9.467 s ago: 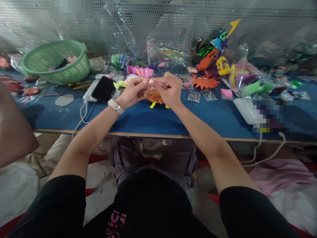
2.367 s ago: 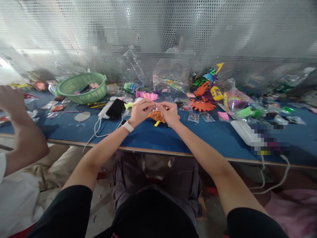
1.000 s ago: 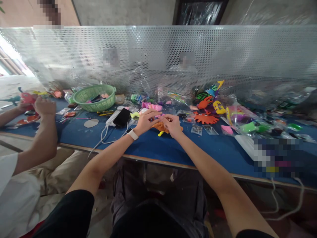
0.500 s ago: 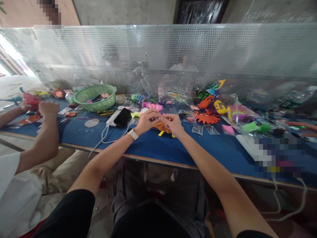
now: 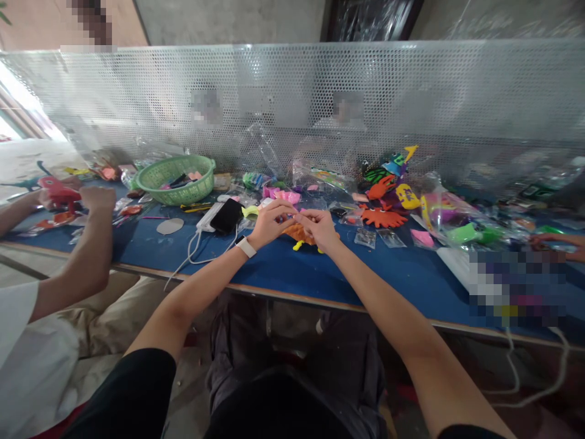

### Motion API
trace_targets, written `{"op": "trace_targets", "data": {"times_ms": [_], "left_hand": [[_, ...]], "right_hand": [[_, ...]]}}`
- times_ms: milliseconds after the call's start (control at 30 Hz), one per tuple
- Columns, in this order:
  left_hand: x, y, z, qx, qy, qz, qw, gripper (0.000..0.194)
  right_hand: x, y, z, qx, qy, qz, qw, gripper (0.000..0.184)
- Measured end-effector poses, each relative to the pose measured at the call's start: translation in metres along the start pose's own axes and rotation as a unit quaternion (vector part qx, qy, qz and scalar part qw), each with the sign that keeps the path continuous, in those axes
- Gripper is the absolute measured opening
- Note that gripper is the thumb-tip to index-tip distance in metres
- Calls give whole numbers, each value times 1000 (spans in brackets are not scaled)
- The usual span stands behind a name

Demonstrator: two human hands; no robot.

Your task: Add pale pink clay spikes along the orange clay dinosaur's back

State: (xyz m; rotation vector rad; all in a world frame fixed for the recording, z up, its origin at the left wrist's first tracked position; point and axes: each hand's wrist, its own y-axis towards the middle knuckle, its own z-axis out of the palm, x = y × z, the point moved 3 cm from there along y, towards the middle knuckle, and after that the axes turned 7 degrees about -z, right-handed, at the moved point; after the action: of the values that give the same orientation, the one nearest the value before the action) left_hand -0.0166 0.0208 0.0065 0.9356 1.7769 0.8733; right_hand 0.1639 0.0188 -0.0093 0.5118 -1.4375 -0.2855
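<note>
My left hand (image 5: 273, 223) and my right hand (image 5: 319, 228) meet over the front part of the blue table (image 5: 283, 274). Fingertips of both are pinched close together, and whatever small thing sits between them is too small to make out. Just below and behind them lies an orange-brown soft piece with yellow feet (image 5: 302, 235), partly covered by my fingers. Behind my hands are bright pink pieces (image 5: 286, 195). A light yellow-green piece (image 5: 250, 211) rests left of my left hand.
A black phone (image 5: 227, 216) and a white power bank with cable (image 5: 208, 217) lie to the left, before a green basket (image 5: 176, 180). Orange cut-outs (image 5: 384, 216) and small plastic packets (image 5: 365, 237) are at right. Co-workers' hands (image 5: 98, 200) work at both sides; a perforated metal screen (image 5: 274, 91) stands behind.
My hands stay in nearly the same place, still pinched together. At the left a co-worker's hand has shifted slightly right; at the far right another person's hand has moved.
</note>
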Motion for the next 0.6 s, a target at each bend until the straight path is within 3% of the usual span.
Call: {"op": "trace_targets", "data": {"times_ms": [233,600], "left_hand": [[0,1,-1,-17,14,11,1000,25],[6,0,1,5,21,10,1000,26]], "right_hand": [[3,1,-2,-25,-2,-9,1000,51],[-5,2,-3,-9,4,4,1000,50]]}}
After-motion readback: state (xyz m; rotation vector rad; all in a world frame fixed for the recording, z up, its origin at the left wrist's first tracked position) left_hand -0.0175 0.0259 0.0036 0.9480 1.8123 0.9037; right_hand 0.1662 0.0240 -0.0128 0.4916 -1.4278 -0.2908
